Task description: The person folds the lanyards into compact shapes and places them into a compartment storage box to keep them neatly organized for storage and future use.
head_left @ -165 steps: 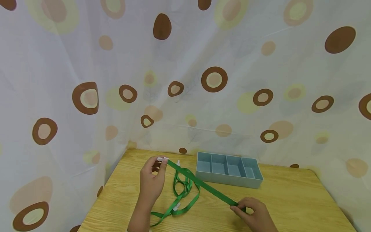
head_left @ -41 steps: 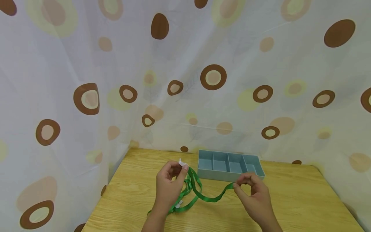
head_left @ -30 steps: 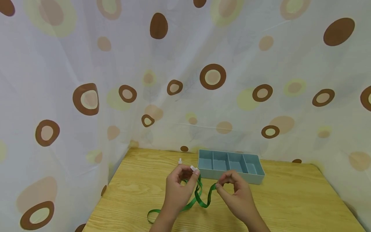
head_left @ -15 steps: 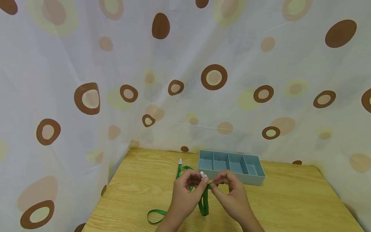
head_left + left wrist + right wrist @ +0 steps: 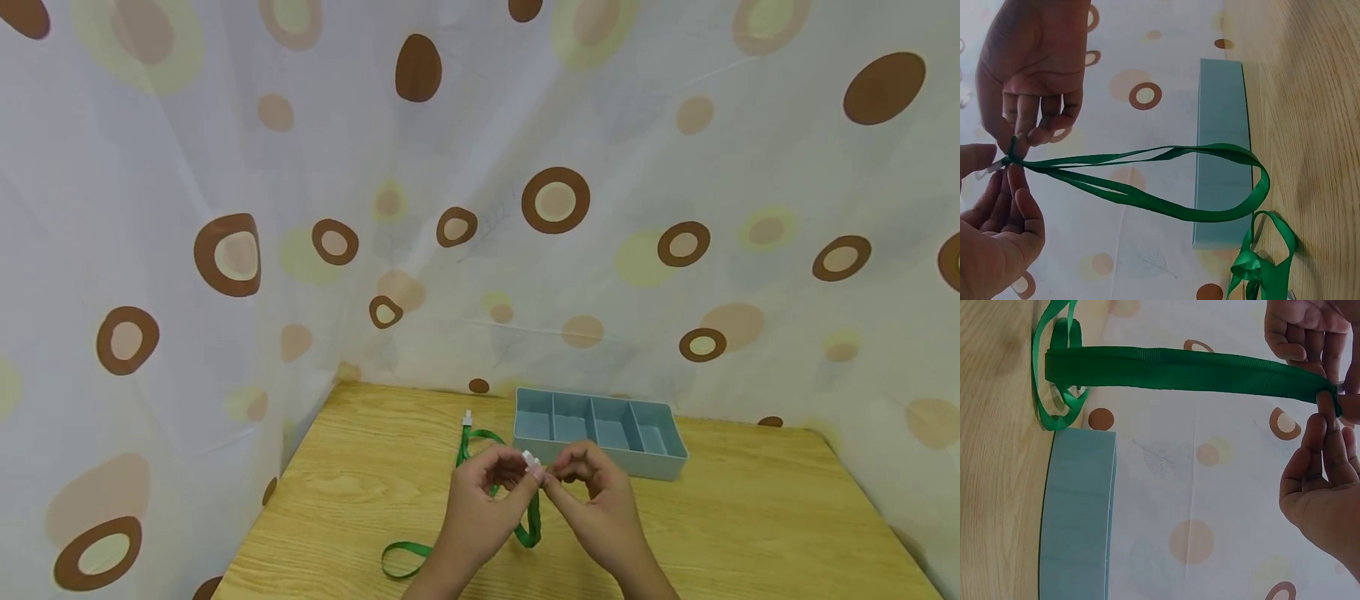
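Just in front of the tray, my two hands meet above the table. My left hand [image 5: 487, 500] pinches the white plastic clip [image 5: 531, 460] of a green lanyard between thumb and fingers. Fingertips of my right hand [image 5: 596, 504] pinch the green strap close beside the clip. From there the doubled strap [image 5: 1141, 197] hangs down in a long loop, broad and ribbed in the right wrist view. Behind and below my left hand, more green lanyard [image 5: 405, 560] lies on the table, with another white clip [image 5: 467, 419] at its far end.
A blue-grey tray [image 5: 600, 460] with several compartments stands at the back of the wood-grain table [image 5: 765, 517]. A pale curtain [image 5: 480, 150] with brown and beige spots hangs behind and to the left.
My hands have come together from wide apart, bringing the stretched strap's far end up to the clip. The strap now hangs folded in a loop. The tray has stayed in place.
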The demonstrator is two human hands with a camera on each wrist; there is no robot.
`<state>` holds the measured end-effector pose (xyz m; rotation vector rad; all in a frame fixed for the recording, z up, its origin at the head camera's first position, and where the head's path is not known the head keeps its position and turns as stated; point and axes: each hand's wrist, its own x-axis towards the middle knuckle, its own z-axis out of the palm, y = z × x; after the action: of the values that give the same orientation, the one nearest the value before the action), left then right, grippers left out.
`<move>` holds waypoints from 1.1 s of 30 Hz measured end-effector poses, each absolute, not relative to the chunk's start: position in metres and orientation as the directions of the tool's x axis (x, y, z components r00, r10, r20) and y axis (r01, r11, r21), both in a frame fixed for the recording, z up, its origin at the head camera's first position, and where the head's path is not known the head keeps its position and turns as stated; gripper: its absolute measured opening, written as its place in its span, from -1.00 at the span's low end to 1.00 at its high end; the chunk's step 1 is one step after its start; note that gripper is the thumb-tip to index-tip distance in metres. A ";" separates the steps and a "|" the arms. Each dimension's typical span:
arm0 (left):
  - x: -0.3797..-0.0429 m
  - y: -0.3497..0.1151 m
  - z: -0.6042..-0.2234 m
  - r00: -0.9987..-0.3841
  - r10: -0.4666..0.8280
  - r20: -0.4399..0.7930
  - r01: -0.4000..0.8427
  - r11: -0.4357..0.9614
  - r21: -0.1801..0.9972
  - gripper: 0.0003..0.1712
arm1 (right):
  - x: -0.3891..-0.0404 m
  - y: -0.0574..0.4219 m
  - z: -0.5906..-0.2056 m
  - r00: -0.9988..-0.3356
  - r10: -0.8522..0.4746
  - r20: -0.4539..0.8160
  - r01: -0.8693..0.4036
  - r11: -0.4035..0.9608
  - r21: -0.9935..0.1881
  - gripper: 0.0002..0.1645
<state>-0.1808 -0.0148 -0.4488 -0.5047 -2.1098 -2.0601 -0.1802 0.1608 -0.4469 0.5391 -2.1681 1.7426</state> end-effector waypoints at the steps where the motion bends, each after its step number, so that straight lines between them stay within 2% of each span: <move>1: -0.181 -0.015 -0.449 -0.928 0.138 0.346 0.350 0.009 0.937 -0.84 | -0.180 0.161 -0.447 -0.881 -0.097 0.463 -0.473 0.192 -0.860 -0.79; 14: -0.183 -0.018 -0.453 -0.864 0.217 0.455 0.478 0.069 0.876 -0.79 | -0.179 0.163 -0.449 -0.887 -0.101 0.450 -0.462 0.213 -0.861 -0.84; 18: -0.184 -0.019 -0.454 -0.869 0.208 0.450 0.475 0.093 0.875 -0.78 | -0.179 0.163 -0.451 -0.885 -0.123 0.450 -0.466 0.231 -0.854 -0.88; 23: -0.184 -0.020 -0.452 -0.879 0.195 0.436 0.463 0.127 0.877 -0.74 | -0.179 0.164 -0.450 -0.900 -0.133 0.416 -0.436 0.257 -0.862 -0.77; 33: -0.186 -0.020 -0.455 -0.856 0.182 0.483 0.513 0.194 0.836 -0.89 | -0.178 0.162 -0.447 -0.915 -0.151 0.374 -0.403 0.297 -0.865 -0.68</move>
<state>-0.1862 -0.0200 -0.4552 -0.6612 -2.1962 -1.7109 -0.1777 0.1619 -0.4471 0.5098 -2.3426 1.6643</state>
